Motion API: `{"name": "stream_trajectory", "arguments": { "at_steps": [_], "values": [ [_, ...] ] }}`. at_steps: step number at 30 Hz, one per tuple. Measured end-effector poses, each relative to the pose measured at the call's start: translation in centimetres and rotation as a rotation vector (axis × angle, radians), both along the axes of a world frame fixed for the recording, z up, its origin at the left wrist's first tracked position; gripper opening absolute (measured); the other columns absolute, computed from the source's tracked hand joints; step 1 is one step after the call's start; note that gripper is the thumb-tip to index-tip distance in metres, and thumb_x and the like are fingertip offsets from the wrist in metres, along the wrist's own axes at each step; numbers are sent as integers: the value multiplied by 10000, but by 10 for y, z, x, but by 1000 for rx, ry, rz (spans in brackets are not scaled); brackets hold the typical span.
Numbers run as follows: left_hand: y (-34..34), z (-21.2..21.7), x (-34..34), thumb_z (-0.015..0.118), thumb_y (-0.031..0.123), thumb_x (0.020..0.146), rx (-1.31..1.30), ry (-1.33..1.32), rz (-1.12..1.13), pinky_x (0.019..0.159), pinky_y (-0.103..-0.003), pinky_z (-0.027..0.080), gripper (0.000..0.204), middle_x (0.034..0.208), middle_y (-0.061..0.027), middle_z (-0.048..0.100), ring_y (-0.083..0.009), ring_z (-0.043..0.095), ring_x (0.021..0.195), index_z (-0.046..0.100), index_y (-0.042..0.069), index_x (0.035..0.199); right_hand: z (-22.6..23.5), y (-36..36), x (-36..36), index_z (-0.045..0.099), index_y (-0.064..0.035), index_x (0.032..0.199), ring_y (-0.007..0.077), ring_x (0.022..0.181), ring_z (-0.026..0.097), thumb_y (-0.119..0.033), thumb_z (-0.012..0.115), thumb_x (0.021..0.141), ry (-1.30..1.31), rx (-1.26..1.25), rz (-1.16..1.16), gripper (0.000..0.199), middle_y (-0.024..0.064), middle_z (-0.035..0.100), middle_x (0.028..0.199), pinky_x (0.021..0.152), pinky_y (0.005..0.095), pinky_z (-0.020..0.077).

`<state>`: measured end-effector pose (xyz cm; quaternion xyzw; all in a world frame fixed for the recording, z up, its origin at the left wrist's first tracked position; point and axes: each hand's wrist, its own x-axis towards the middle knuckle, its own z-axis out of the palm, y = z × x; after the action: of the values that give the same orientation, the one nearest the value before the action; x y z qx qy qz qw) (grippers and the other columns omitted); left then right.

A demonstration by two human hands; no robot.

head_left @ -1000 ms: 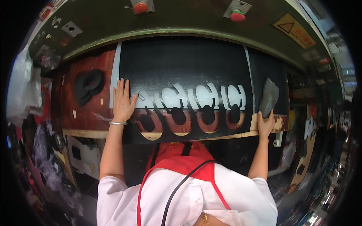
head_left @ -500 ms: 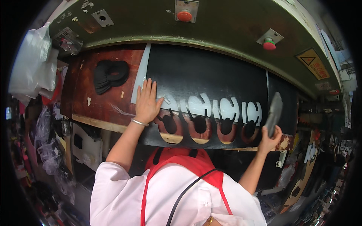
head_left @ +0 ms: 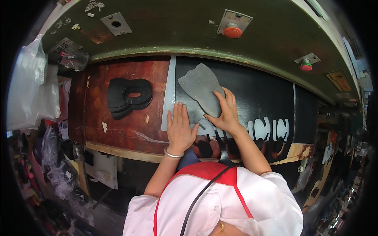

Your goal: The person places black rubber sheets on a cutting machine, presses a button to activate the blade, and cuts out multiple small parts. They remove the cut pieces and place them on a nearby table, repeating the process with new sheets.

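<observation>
A grey flat plate with a notched, wavy top edge lies over the upper left part of a black sheet. My right hand grips its lower right side, thumb below and fingers on top. Flat against the sheet's left edge rests my left hand, fingers stretched out and holding nothing. Along the sheet's near side runs a row of cut-out openings, with a white surface and the brown table showing through; my right forearm hides some of them. A white strip shows beside the sheet's left edge.
Left on the brown table is a stack of black curved pieces. A green machine beam spans the far side, carrying a red push button and a red-and-green one. Clear plastic bags hang at far left.
My right hand has brought the grey plate from the sheet's right end across to its upper left, turning it from edge-on to flat. My left hand stays by the sheet's left edge.
</observation>
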<state>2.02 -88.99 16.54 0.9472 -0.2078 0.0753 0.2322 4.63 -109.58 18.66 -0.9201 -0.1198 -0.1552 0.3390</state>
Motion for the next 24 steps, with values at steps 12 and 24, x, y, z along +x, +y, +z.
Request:
{"name": "stream_trajectory", "arguments": {
  "at_steps": [12, 24],
  "values": [
    [12, 21, 50, 618, 189, 891, -233, 86, 276, 879, -440, 429, 333, 1048, -196, 587, -371, 553, 989, 566, 6, 1164, 86, -171, 57, 591, -31, 888, 257, 802, 519, -123, 659, 876, -545, -50, -674, 115, 96, 541, 849, 729, 381, 428],
    [-7, -8, 104, 672, 276, 882, -153, -54, 362, 604, -443, 477, 235, 727, -172, 654, -375, 634, 682, 659, 73, 999, 33, -246, 33, 615, -21, 935, 296, 879, 542, -187, 756, 806, -427, -207, -716, 254, 150, 531, 947, 760, 356, 452]
  ]
}}
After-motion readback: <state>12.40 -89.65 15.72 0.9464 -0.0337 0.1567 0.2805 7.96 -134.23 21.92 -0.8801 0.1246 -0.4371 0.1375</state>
